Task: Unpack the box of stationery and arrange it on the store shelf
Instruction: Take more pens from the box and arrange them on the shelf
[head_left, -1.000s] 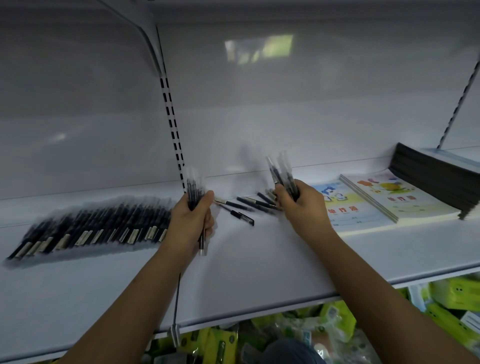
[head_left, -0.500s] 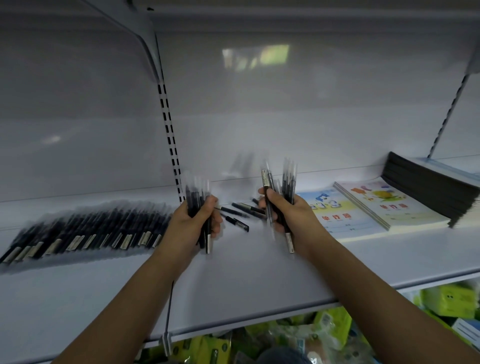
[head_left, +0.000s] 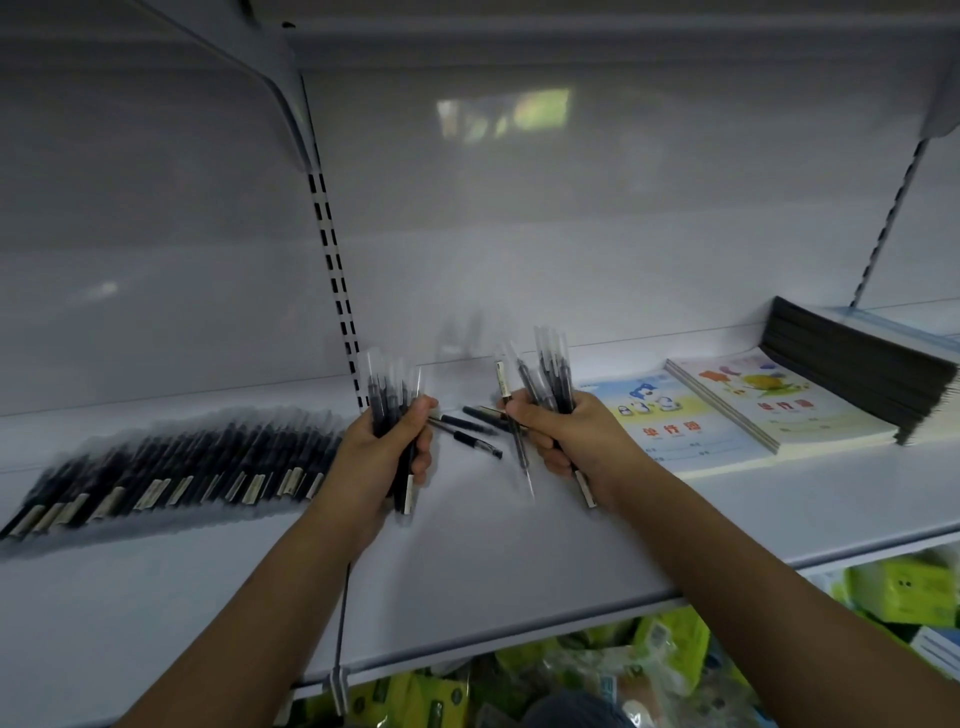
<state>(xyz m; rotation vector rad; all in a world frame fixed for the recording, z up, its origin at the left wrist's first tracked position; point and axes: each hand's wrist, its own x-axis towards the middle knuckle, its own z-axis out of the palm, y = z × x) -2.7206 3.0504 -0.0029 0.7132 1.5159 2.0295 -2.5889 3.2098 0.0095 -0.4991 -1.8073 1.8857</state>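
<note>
My left hand (head_left: 382, 452) is shut on a bunch of black pens (head_left: 392, 395) held upright over the white shelf (head_left: 493, 551). My right hand (head_left: 563, 436) grips a second bunch of black pens (head_left: 550, 371), also upright, with one pen hanging lower between the fingers. Between the hands a few loose pens (head_left: 470, 434) lie on the shelf. To the left, a long row of black pens (head_left: 171, 467) lies side by side on the shelf, blurred.
Two stacks of illustrated exercise books (head_left: 675, 421) (head_left: 774, 402) lie right of my hands, and a tall stack of dark-covered books (head_left: 852, 364) sits further right. A slotted upright (head_left: 332, 260) runs up the back panel. Green packaged goods (head_left: 670, 644) fill the level below.
Both hands have lifted their pen bunches a little off the shelf and drawn slightly toward me. The right hand's bunch has turned more upright and one pen now dangles below it.
</note>
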